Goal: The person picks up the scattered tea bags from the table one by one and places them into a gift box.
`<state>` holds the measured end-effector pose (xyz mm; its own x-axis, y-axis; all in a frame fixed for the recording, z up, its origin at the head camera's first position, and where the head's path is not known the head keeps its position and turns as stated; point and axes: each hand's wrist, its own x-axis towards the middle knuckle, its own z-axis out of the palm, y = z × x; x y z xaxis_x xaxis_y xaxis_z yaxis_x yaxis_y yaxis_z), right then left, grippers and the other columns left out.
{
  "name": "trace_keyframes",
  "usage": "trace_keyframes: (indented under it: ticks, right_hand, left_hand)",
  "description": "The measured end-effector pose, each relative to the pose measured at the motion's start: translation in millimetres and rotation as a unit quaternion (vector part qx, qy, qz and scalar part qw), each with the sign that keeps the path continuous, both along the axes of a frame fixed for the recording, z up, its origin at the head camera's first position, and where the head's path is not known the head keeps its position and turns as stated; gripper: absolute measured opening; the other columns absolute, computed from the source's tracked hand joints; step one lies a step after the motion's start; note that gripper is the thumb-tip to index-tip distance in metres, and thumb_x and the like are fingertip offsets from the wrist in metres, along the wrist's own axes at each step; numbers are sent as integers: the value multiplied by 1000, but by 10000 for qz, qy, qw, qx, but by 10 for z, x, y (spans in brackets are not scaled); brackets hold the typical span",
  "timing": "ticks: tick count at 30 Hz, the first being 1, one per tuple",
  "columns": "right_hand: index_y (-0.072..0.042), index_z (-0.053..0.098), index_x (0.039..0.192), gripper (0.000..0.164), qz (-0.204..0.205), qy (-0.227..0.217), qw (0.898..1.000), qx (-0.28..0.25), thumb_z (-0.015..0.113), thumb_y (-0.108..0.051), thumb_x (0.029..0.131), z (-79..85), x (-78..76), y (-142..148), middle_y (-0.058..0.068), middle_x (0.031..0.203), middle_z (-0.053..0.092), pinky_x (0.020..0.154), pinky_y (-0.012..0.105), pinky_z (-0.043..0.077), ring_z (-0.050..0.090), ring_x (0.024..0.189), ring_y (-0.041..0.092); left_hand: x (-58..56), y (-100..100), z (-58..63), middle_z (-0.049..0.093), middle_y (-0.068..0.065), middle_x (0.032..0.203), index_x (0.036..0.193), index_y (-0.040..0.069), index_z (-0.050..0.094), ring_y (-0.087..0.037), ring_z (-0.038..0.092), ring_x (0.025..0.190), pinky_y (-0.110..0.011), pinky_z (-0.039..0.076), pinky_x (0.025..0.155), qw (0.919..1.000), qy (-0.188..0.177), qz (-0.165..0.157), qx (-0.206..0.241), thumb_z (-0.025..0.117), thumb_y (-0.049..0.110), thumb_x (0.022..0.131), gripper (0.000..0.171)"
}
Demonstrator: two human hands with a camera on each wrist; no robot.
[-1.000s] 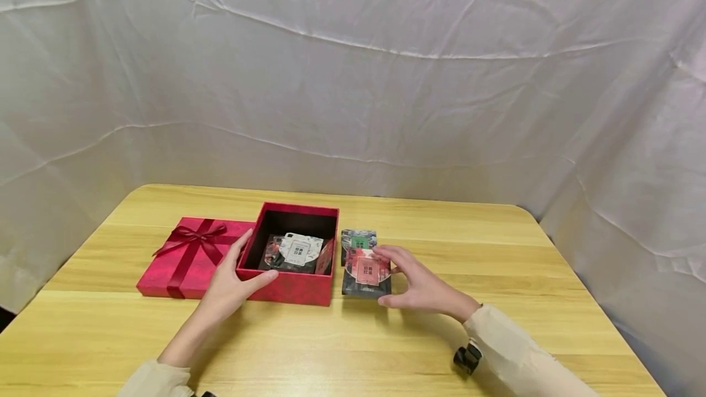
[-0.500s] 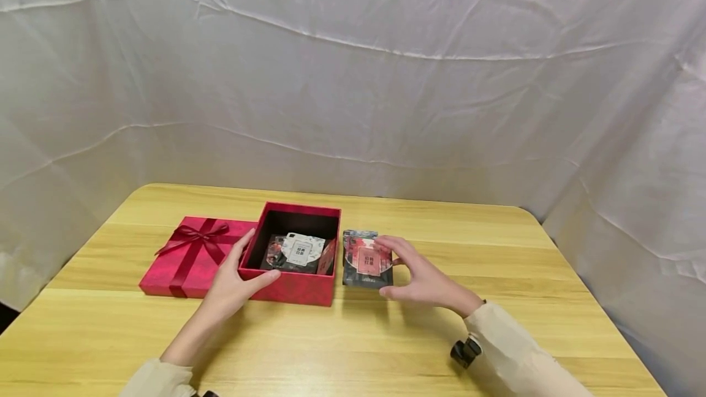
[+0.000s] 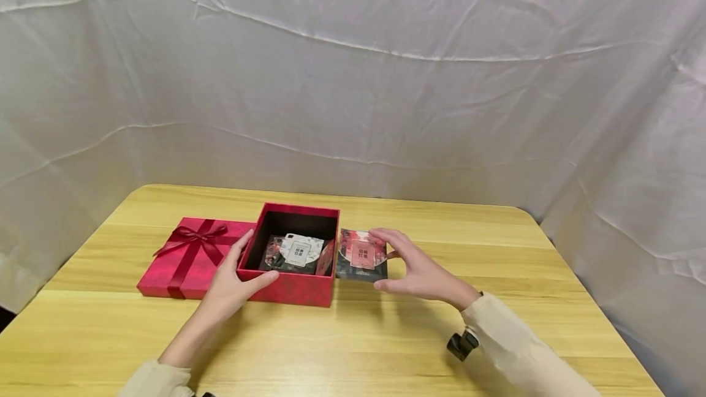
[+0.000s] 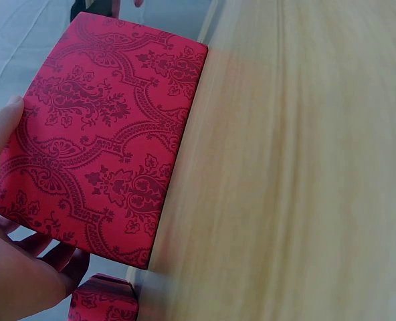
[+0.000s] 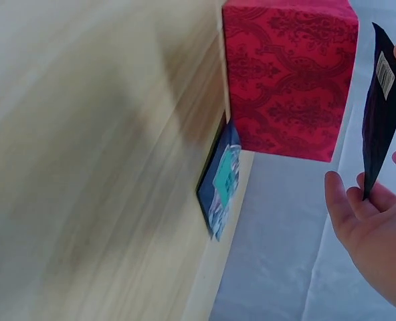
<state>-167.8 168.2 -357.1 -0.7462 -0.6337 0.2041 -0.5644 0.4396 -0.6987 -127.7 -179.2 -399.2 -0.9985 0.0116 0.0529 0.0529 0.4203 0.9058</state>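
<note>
My left hand grips the near left corner of an open red gift box, thumb on the front face and fingers along the left side. Inside the box lie several tea sachets, a white-labelled sachet uppermost and a red one leaning at the right wall. To the box's right, my right hand pinches a black sachet with a red label by its right edge. The right wrist view shows its dark back with a barcode, raised above the table. A green-labelled sachet lies flat below; the held one hides it in the head view.
The red lid with a ribbon bow lies against the box's left side. The wooden table reaches back to a pale hanging cloth. A black wrist camera sits at my right cuff.
My right hand has moved the red-labelled sachet away from me and slightly left, up to the box's right wall, covering the green-labelled sachet. My left hand stays on the box.
</note>
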Motion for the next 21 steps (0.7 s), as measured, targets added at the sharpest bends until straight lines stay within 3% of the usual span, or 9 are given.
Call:
trace_keyframes:
  ticks: [6,21]
  right_hand:
    - [-7,34,149,84,59,-120,9999,62,79,-17,78,50,-13,-82,10,147,36,98,39,45,44,124,22]
    - [-8,35,148,83,193,-127,9996,182,78,-21,78,180,-73,-294,12,146,38,98,43,43,41,127,25]
  left_hand:
    - [-3,-1,-3,24,-20,154,155,17,20,-41,22,138,-68,25,103,10000,14,2,-7,77,33,83,93]
    - [7,-3,5,23,-20,154,155,18,19,-41,20,139,-68,25,103,10000,8,-33,-1,76,33,83,93]
